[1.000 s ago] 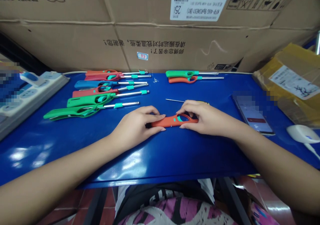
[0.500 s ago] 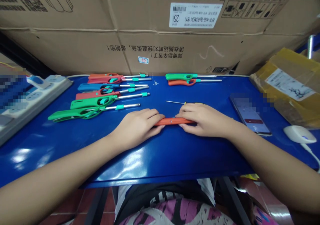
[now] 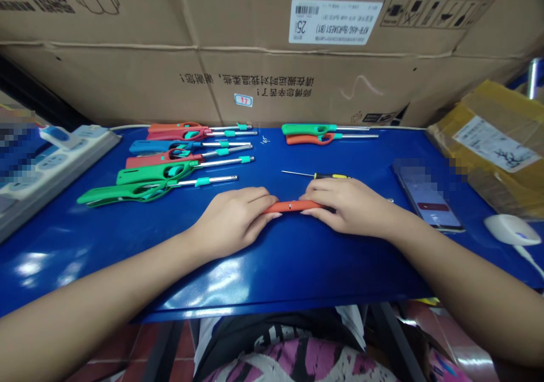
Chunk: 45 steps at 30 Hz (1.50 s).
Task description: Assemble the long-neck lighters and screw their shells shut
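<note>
Between my two hands lies an orange lighter (image 3: 293, 206), edge up, just over the blue tabletop. My left hand (image 3: 238, 219) grips its left end, thumb in front and fingers behind. My right hand (image 3: 344, 205) is closed round the other end and hides most of it; a bit of metal tip shows past that hand. Just behind my right hand rests a screwdriver (image 3: 317, 175) with a thin shaft and a black and yellow handle. To the left are several long lighters, among them a green lighter (image 3: 127, 192) nearest me and a blue lighter (image 3: 165, 145).
At the back lie a green lighter (image 3: 306, 129) and an orange lighter (image 3: 310, 139). A power strip (image 3: 55, 166) runs along the left. On the right are a phone (image 3: 425, 195), a white device (image 3: 512, 229) and a taped package (image 3: 488, 144). Cardboard (image 3: 246, 64) stands behind.
The orange lighter has turned slightly, its right end a little higher, still held in both hands. More of the screwdriver handle shows behind my right hand. The view has shifted slightly.
</note>
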Each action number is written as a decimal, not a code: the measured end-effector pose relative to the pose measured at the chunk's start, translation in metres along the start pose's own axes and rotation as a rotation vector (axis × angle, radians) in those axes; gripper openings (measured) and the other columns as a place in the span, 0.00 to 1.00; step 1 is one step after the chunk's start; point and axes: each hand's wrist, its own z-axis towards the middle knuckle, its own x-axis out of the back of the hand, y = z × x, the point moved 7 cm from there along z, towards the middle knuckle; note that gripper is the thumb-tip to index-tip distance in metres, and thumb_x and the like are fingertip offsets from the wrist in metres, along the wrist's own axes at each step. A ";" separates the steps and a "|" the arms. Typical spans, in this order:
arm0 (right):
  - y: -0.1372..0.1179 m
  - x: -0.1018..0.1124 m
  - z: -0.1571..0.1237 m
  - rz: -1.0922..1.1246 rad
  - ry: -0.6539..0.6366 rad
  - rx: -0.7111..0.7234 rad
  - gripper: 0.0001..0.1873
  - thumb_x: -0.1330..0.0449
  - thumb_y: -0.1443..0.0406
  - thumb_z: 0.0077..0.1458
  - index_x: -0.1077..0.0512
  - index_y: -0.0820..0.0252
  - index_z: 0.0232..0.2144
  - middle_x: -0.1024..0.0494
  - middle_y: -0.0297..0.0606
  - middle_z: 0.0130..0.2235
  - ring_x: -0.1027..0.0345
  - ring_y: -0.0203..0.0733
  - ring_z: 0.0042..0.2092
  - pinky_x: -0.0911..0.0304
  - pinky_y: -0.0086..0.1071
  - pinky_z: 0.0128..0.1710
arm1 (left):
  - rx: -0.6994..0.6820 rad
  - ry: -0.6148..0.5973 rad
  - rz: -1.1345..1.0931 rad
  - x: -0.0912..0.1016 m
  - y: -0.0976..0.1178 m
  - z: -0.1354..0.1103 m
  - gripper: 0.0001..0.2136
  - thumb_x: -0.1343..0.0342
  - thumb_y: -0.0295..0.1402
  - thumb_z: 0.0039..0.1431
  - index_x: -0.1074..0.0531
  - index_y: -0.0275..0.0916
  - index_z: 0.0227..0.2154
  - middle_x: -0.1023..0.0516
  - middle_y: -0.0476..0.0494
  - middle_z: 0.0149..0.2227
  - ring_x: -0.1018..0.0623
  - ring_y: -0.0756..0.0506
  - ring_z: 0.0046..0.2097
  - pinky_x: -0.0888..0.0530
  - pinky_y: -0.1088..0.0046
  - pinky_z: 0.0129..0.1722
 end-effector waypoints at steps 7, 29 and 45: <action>0.013 0.012 -0.002 0.177 0.056 -0.020 0.17 0.40 0.57 0.64 0.22 0.57 0.51 0.17 0.41 0.43 0.24 0.48 0.43 0.33 0.39 0.43 | -0.001 0.042 0.095 0.011 -0.003 -0.001 0.13 0.53 0.36 0.72 0.26 0.36 0.47 0.19 0.40 0.43 0.20 0.42 0.41 0.25 0.67 0.39; 0.002 0.016 -0.002 0.083 0.171 0.118 0.19 0.48 0.59 0.70 0.27 0.60 0.56 0.18 0.43 0.47 0.23 0.44 0.45 0.31 0.34 0.43 | 0.367 0.122 -0.865 -0.001 -0.020 0.002 0.16 0.43 0.40 0.66 0.24 0.37 0.51 0.21 0.47 0.34 0.26 0.53 0.27 0.26 0.77 0.30; -0.006 0.004 0.002 0.207 0.097 0.073 0.16 0.47 0.60 0.70 0.26 0.60 0.53 0.19 0.42 0.50 0.25 0.43 0.51 0.33 0.35 0.52 | 0.200 0.236 -0.611 0.005 -0.016 0.001 0.10 0.42 0.34 0.66 0.21 0.37 0.46 0.16 0.44 0.46 0.18 0.47 0.47 0.25 0.76 0.50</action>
